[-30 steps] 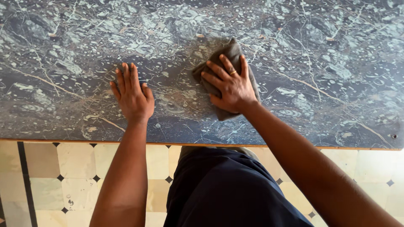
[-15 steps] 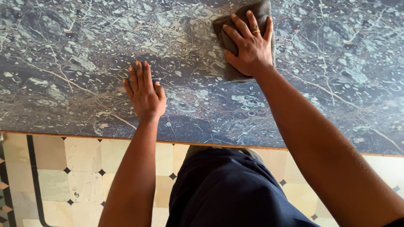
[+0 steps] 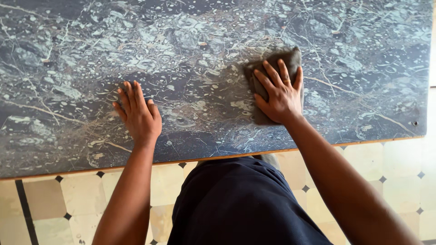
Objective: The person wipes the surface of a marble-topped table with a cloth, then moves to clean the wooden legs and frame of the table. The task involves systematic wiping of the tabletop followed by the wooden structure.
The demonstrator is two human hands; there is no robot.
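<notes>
A dark marble-patterned table top [image 3: 68, 54] fills the upper part of the head view. My right hand [image 3: 279, 93] presses flat on a folded grey cloth [image 3: 272, 63] that lies on the table, right of centre; a ring shows on one finger. Most of the cloth is under the palm, with its top edge and corner showing. My left hand [image 3: 136, 113] rests palm down on the bare table surface, fingers together, near the front edge and well to the left of the cloth.
The table's front edge [image 3: 218, 156] has a thin wooden trim, and its right edge [image 3: 429, 68] is in view. Below lies a floor of cream tiles [image 3: 45, 199] with small dark diamonds. My dark clothing [image 3: 236, 204] is against the table edge.
My right hand has pulled the cloth back toward me from the far part of the table. The left hand stays planted on the table.
</notes>
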